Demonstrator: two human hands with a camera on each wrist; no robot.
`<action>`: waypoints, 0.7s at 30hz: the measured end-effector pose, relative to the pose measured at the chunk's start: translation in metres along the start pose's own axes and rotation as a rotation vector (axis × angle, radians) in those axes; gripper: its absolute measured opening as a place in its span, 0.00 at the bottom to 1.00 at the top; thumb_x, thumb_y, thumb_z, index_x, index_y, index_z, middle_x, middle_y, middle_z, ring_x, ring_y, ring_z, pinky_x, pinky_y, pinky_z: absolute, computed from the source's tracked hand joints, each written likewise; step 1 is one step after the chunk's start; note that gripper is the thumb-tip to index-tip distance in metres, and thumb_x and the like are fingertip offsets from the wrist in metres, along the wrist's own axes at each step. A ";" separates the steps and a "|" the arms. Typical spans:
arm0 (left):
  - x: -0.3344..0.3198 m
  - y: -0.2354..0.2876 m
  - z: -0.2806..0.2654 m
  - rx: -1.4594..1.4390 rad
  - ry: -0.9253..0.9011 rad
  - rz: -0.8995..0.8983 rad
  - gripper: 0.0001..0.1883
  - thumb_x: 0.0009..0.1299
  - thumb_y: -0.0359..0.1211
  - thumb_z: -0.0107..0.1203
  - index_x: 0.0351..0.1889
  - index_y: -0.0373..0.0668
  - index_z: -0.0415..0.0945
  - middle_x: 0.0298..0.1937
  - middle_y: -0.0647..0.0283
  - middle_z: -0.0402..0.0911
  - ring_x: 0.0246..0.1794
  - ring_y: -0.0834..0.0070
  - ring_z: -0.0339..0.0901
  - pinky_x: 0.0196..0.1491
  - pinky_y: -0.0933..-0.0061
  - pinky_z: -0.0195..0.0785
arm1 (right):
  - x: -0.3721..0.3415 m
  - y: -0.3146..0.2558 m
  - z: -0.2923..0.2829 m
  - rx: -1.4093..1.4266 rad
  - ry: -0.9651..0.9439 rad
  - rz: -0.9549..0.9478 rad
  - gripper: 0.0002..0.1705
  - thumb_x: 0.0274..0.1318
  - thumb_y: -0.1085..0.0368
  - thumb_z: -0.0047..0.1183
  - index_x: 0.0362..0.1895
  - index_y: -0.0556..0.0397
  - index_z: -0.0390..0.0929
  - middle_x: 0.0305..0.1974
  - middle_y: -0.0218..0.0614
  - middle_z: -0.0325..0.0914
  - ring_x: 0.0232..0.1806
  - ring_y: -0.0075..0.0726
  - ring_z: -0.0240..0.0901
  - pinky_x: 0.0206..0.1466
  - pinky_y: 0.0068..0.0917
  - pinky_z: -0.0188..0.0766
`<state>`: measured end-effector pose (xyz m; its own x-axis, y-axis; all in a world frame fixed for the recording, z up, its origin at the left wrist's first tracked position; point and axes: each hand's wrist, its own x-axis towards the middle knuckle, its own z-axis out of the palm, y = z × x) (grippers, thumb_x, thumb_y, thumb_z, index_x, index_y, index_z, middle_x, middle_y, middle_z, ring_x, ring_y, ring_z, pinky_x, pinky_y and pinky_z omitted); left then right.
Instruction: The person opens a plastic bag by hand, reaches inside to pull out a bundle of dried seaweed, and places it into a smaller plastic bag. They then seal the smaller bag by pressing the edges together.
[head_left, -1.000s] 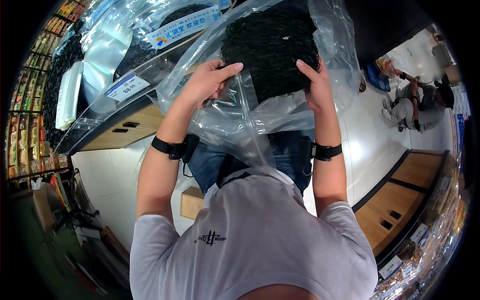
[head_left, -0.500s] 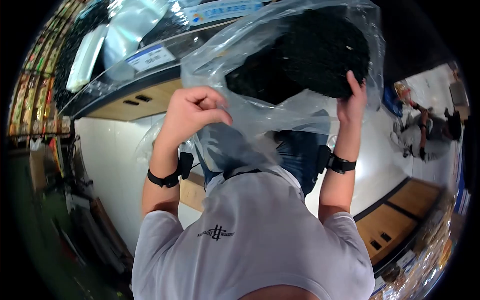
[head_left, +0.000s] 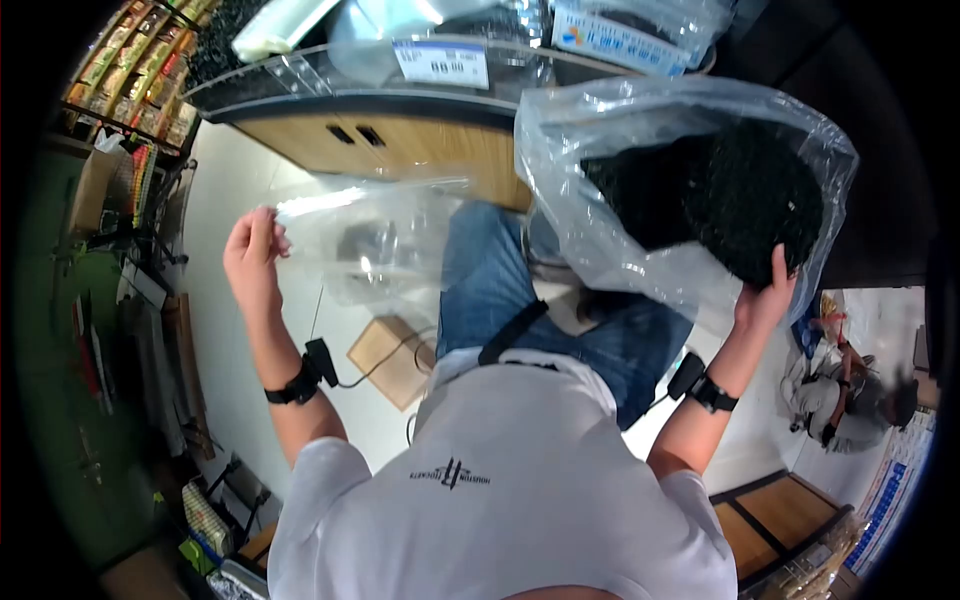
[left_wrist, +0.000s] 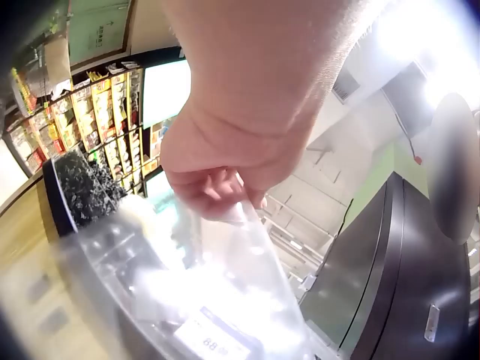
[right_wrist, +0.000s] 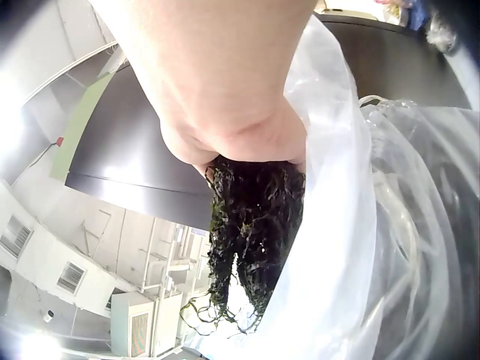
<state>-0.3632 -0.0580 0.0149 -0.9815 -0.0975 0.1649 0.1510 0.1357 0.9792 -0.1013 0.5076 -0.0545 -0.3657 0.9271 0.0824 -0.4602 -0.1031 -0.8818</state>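
Out to the left, my left hand (head_left: 254,265) pinches the edge of a thin clear plastic bag (head_left: 385,235), which trails sideways over the floor and knee in the head view. In the left wrist view the curled fingers hold this same film. My right hand (head_left: 765,303) grips the near edge of a round, dark cake of dried seaweed (head_left: 765,195). Loose strands of it hang below the palm in the right wrist view. Around the seaweed is a large clear plastic bag (head_left: 560,160), its mouth wide. More dark seaweed (head_left: 640,190) lies inside that bag.
A display counter with wooden doors (head_left: 430,150) runs ahead, bearing a price tag (head_left: 440,64) and a blue-white sign (head_left: 620,40). A small wooden box (head_left: 385,360) stands on the floor. Another person (head_left: 850,385) crouches at the right. Packaged goods fill shelves (head_left: 130,70) at far left.
My left hand has left the seaweed and swung far left, drawing the thin bag out with it. My right hand still holds the seaweed. The view has turned, so the large bag sits further right.
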 end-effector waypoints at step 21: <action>0.140 0.152 0.284 0.034 -0.168 2.061 0.18 0.59 0.40 0.73 0.42 0.48 0.77 0.35 0.68 0.77 0.36 0.68 0.75 0.39 0.66 0.68 | -0.017 0.003 0.015 -0.012 0.107 0.002 0.29 0.64 0.69 0.58 0.67 0.54 0.67 0.61 0.38 0.74 0.61 0.36 0.73 0.64 0.34 0.70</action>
<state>-0.5113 0.2288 0.1534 0.5889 0.2592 0.7655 0.8031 -0.0813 -0.5903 -0.1083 0.4861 -0.0521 -0.2780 0.9601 0.0308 -0.4498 -0.1018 -0.8873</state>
